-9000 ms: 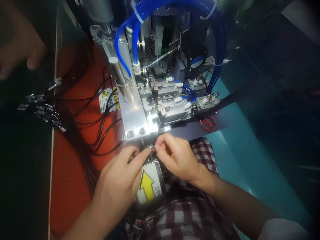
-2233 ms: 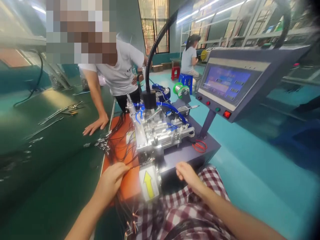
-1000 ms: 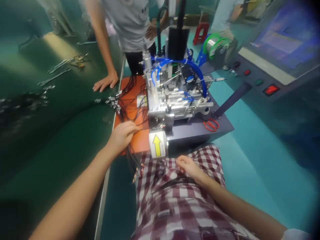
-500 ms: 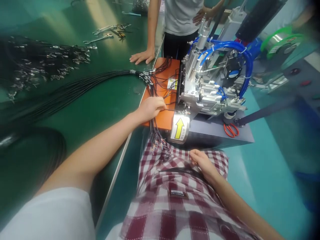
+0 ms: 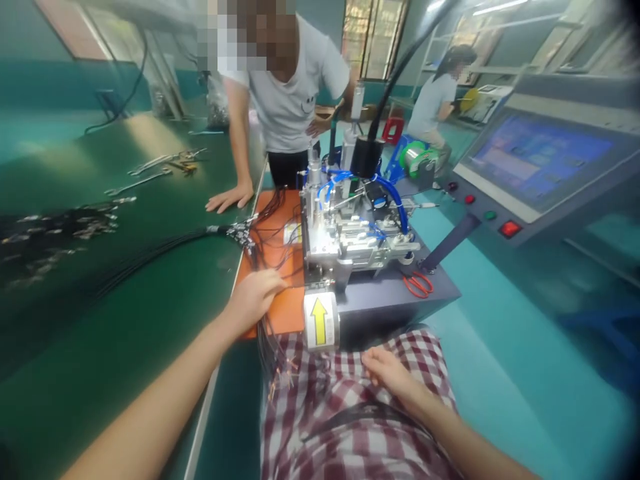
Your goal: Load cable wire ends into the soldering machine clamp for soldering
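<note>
Thin black wire [image 5: 295, 287] pinched by left hand [image 5: 254, 300], fingers closed, beside machine [image 5: 350, 240]. Right hand [image 5: 387, 371] rested on checked cloth [image 5: 345, 400], loosely curled, nothing held.

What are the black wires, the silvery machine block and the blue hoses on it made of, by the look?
Black wires, pinched by the left hand: thin cable in matt black plastic sheathing, probably; glinting metal tips.
Machine block: bright bare metal, perhaps aluminium, silvery with sharp edges.
Blue hoses: glossy flexible plastic tubing, judging by the smooth bends.
</note>
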Action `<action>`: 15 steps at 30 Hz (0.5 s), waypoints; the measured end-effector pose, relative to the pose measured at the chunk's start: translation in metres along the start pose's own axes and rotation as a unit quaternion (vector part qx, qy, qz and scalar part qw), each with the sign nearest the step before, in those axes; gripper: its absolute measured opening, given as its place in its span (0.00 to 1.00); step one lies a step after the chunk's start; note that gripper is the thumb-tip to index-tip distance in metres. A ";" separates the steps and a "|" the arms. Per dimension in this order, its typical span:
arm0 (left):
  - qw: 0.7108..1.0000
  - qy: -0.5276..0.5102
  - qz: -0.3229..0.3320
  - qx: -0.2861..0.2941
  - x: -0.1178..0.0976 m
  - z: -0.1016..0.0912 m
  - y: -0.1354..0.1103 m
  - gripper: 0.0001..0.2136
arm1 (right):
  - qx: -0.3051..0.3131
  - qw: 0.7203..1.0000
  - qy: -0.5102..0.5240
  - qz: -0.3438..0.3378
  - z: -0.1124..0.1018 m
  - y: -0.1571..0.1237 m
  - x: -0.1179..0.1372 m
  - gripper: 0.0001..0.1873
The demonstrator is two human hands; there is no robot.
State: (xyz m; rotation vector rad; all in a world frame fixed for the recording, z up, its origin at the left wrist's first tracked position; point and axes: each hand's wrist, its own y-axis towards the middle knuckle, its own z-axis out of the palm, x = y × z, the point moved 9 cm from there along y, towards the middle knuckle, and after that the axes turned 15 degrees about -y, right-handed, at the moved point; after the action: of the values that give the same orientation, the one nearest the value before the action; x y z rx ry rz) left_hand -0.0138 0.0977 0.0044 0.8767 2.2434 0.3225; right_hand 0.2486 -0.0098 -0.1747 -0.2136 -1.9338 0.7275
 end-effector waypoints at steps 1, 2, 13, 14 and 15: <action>1.000 0.001 -0.002 -0.001 0.000 -0.001 0.000 0.13 | -0.002 1.000 0.009 0.003 0.000 0.002 0.001 0.23; 1.000 0.002 -0.006 -0.002 0.000 -0.001 0.000 0.13 | -0.004 1.000 0.020 0.007 0.001 0.004 0.001 0.22; 0.996 0.053 -0.070 -0.022 0.047 -0.003 0.047 0.11 | 0.007 0.997 0.077 0.020 0.000 0.000 0.002 0.15; 0.996 0.054 -0.068 -0.019 0.047 -0.003 0.048 0.11 | 0.007 0.997 0.080 0.021 -0.001 0.001 0.002 0.14; 0.996 0.054 -0.065 -0.016 0.045 -0.004 0.048 0.11 | 0.006 0.996 0.083 0.023 -0.002 0.001 0.001 0.14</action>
State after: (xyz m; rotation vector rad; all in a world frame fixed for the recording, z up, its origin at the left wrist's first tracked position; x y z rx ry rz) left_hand -0.0165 0.1635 0.0053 0.7075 2.3745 0.3528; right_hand 0.2492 -0.0078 -0.1741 -0.3020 -1.7702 0.7284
